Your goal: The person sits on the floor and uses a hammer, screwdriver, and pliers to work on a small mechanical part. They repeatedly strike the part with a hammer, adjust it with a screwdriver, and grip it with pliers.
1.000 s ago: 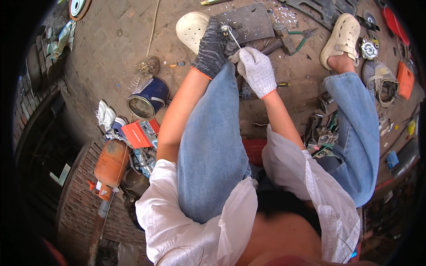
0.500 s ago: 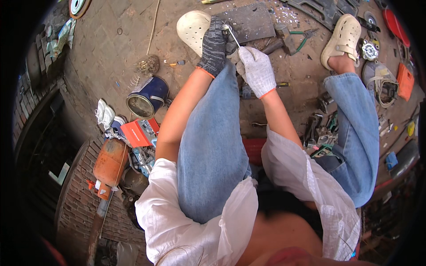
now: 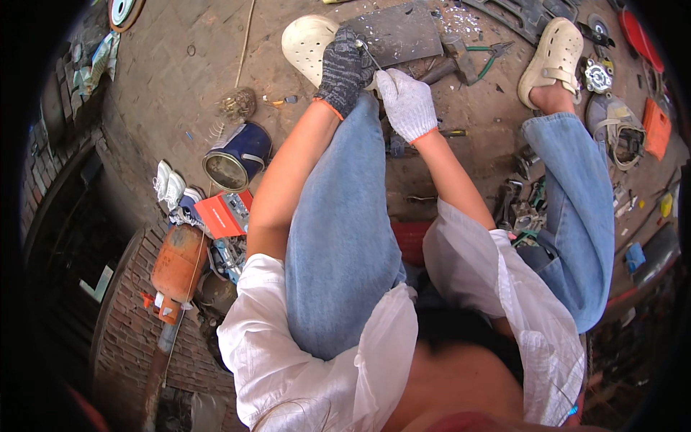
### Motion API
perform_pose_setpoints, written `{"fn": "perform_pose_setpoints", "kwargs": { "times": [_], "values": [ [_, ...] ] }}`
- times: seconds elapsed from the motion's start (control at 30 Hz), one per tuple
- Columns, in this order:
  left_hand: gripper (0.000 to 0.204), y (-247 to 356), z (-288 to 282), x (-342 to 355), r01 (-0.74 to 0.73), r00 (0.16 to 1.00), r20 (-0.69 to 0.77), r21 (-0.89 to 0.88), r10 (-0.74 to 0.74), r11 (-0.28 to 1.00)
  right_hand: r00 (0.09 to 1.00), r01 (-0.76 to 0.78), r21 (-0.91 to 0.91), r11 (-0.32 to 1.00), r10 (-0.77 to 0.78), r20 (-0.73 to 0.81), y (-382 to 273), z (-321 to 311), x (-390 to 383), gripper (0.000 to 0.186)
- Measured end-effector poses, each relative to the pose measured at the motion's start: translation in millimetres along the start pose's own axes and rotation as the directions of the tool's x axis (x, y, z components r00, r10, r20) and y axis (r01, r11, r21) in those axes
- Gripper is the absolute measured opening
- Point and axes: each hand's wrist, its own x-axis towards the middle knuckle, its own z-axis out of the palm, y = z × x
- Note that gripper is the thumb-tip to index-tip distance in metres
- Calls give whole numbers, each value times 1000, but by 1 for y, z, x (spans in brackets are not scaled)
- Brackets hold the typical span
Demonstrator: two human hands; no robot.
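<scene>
Left hand [image 3: 344, 70], dark glove, and right hand [image 3: 407, 103], white glove, meet at upper centre of frame, over the left knee. Both are closed on a thin metal rod [image 3: 369, 55]; only a short length shows between the gloves, its ends are hidden, and what kind of tool or part it is cannot be made out. Fingers of both are curled tight, no gap visible.

Just behind the hands: grey metal plate [image 3: 399, 32] on the floor, strewn with pale chips. The left shoe [image 3: 306, 43] is partly covered by the dark glove. Hammer [image 3: 450, 61] and green-handled pliers [image 3: 486, 54] lie right of the plate; right shoe [image 3: 551, 54] upper right.

Left of frame: blue can [image 3: 237, 157] on its side, open mouth toward the camera; red box [image 3: 224, 214] with a pale label below it; orange cylinder [image 3: 176, 263] lower left, against a brick edge. Right edge clutter is too small and bent to identify.
</scene>
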Motion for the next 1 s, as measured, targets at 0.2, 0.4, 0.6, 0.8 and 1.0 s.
{"fn": "perform_pose_setpoints", "kwargs": {
  "times": [0.2, 0.4, 0.6, 0.8, 1.0],
  "values": [
    [48, -7, 7, -1, 40, 999, 37, -47, -38, 998, 999, 39, -6, 999, -39, -16, 4, 1, 2, 39],
    [50, -1, 22, -6, 116, 976, -173, -107, -133, 987, 974, -169, 23, 985, 164, 155, -20, -15, 3, 47],
    [29, -6, 8, -2, -49, 997, 58, 5, 48, 999, 958, 86, -138, 987, -44, 284, -2, -37, 13, 44],
    [22, -10, 2, 9, -171, 940, 249, -246, 232, 954, 953, 202, -170, 965, -153, 261, 15, -41, 16, 38],
    [34, 2, -2, 5, 628, 654, 730, -669, -196, -397, 943, 186, -171, 967, -127, 308, 11, -44, 26, 43]
  ]
}}
